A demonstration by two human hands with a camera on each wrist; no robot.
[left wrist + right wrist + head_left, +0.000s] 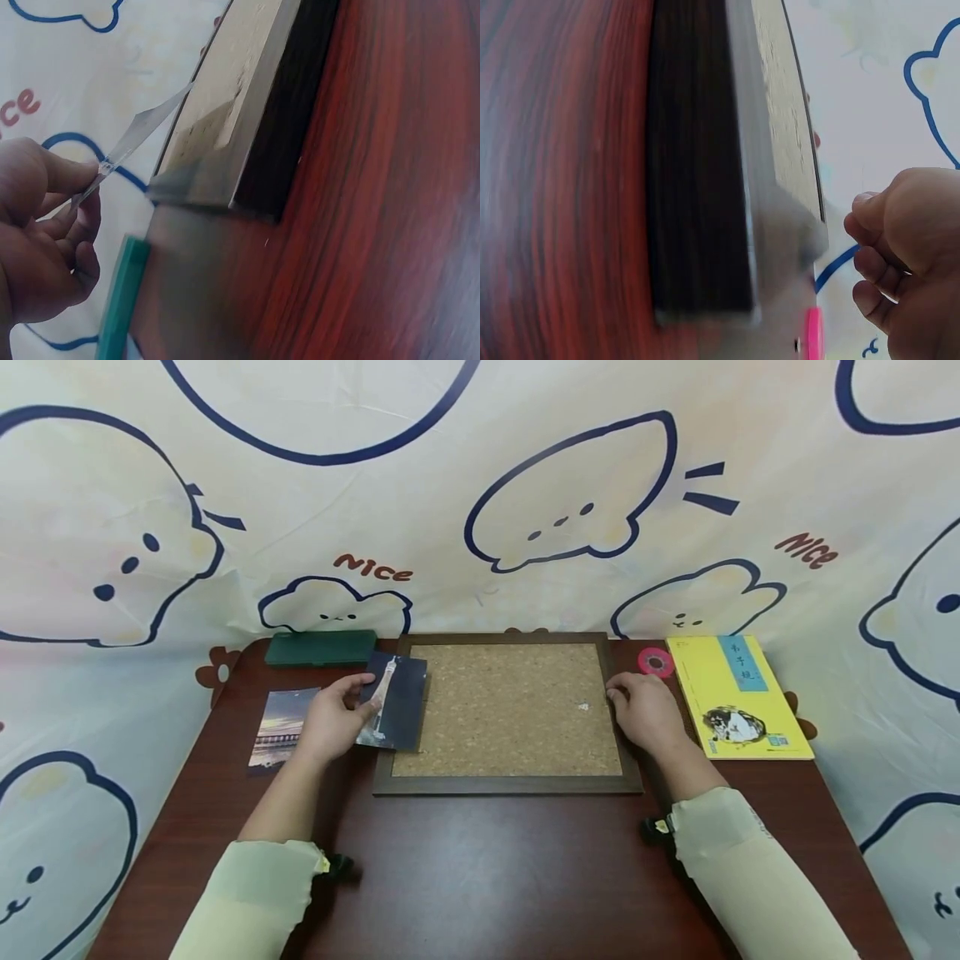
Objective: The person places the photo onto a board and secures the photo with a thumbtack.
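You hold a dark blue photo print of a pale tower (405, 706) above the left side of a brown-framed, rectangular cork board (510, 718).
Your left hand (335, 718) pinches the print between thumb and fingers, tilted; your right hand (647, 710) has its fingers curled in near the board's right edge, and you cannot tell whether they hold anything small. A sunset-coloured photo print (279, 727) lies left of your left hand; a round pink roll (643, 662) and yellow paper book (727, 693) lie beyond your right.
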